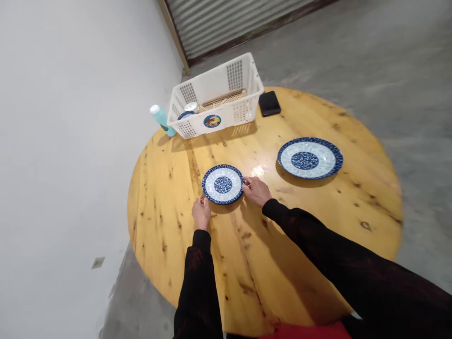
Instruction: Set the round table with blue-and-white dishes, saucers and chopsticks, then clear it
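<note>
A small round plate point(223, 184) with a dark blue rim, a pale ring and a blue patterned centre is between my two hands, over the middle of the table. My right hand point(257, 190) pinches its right rim, thumb and fingers closed on the edge. At the lower left rim is my left hand point(201, 213), its fingers curled in against the plate's edge; the fingertips are partly hidden. A larger oval plate point(305, 160) in the same blue and white pattern lies to the right, apart from both hands.
On the round wooden table point(162, 188), a white plastic basket point(226, 110) stands at the back, holding a blue-rimmed dish, a white round item and long thin sticks. A light blue bottle point(163, 121) is left of it, a black phone-like object point(269, 103) right. A white wall point(70, 117) rises at left.
</note>
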`<state>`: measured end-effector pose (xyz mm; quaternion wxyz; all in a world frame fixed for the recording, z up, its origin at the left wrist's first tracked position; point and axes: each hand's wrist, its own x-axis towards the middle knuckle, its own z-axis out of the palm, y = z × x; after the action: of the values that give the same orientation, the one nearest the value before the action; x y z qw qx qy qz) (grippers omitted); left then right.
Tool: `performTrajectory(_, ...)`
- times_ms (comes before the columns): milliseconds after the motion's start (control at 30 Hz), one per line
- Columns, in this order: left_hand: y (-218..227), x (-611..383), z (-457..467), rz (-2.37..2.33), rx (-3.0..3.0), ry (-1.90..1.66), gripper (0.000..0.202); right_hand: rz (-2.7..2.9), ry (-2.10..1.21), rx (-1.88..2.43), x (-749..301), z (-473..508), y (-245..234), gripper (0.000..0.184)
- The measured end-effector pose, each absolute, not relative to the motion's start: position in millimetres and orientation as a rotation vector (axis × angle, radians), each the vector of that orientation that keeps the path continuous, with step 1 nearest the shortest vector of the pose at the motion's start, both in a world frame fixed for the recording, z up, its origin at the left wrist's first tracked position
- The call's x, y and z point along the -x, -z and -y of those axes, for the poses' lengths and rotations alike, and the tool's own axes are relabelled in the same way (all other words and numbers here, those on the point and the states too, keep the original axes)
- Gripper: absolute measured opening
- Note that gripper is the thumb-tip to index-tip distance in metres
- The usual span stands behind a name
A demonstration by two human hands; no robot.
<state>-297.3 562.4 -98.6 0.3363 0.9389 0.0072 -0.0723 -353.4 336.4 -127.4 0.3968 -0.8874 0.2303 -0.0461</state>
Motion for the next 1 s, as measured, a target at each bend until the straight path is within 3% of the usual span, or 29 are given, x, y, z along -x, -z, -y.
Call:
performTrajectory(433, 109, 281, -550, 0.007, -2.526, 0.103, 0.045, -0.696, 0.149, 2.199, 344, -339, 126, 0.032)
performTrajectory(767, 102, 290, -538, -0.084, -2.164, -0.039, 0.043, -0.793, 0.267, 1.96, 350, -348, 116, 0.025)
performTrajectory(1000, 66, 333, -536, -0.022, -1.823, 0.105, 0.064, -0.76, 0.389, 1.718, 396, -358, 105, 0.023)
